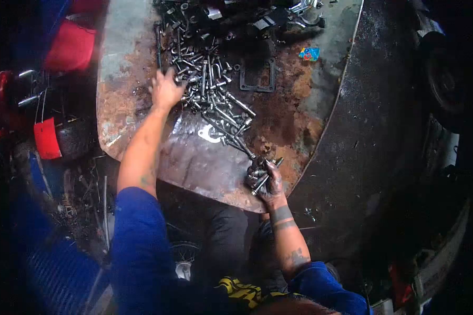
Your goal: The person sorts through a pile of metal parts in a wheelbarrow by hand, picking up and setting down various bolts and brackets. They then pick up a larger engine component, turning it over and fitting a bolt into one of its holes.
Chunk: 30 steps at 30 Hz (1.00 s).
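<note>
A large pile of metal bolts (207, 79) lies on the rust-stained metal table (205, 163). At the pile's left edge is my left hand (166, 89), palm down, with its fingers spread on the table and the bolts beside them. Near the table's front edge my right hand (268, 181) is closed around several bolts (260, 178), whose ends stick out past the fingers. A shiny flat metal plate with holes (209, 134) lies below the pile. Blackened skin covers the right fingers.
A dark square gasket-like frame (257, 88) lies right of the pile, and a small blue wrapper (309, 53) beyond it. Dark metal parts lie at the table's far side. Red objects (48, 138) stand on the left, a wheel (446, 79) at the right.
</note>
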Each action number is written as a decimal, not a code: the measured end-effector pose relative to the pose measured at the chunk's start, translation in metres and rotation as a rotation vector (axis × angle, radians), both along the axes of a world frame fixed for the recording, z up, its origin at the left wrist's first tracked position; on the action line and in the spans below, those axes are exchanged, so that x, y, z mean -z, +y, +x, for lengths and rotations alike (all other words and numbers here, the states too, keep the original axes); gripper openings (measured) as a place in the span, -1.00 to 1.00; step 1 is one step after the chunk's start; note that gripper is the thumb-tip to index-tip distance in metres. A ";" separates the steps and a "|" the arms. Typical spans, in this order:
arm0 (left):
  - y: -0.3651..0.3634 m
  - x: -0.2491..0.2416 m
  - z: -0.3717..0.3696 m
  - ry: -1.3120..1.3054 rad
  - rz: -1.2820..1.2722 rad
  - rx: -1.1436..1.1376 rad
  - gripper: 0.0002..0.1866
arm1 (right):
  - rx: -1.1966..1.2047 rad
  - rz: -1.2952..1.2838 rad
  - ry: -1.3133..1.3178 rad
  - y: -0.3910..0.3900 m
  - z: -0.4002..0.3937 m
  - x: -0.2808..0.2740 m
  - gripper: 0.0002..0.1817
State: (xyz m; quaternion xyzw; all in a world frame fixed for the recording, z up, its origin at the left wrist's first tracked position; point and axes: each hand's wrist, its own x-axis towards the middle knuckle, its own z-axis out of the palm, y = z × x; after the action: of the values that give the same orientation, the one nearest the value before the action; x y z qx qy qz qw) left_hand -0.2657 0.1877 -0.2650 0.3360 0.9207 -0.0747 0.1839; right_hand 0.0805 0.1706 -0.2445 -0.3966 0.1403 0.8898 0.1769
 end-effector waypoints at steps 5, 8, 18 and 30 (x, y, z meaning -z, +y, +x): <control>0.037 0.009 -0.020 0.105 0.208 0.220 -0.37 | 0.010 -0.084 0.126 -0.004 0.005 0.008 -0.82; 0.049 0.009 -0.015 -0.091 0.118 -0.025 -0.35 | 0.015 -0.073 0.164 -0.003 0.005 0.006 -0.85; 0.035 0.003 -0.068 0.143 0.104 -0.059 -0.31 | -0.019 -0.080 0.138 -0.004 0.008 0.011 -0.83; 0.062 0.013 -0.038 -0.018 0.108 0.061 -0.33 | -0.034 -0.076 0.091 -0.003 0.002 0.007 -0.83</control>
State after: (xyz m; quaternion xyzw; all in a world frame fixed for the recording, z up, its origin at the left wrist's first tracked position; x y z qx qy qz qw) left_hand -0.3039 0.2499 -0.2784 0.3739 0.9111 -0.0274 0.1716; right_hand 0.0829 0.1678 -0.2516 -0.3646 0.1749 0.9038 0.1399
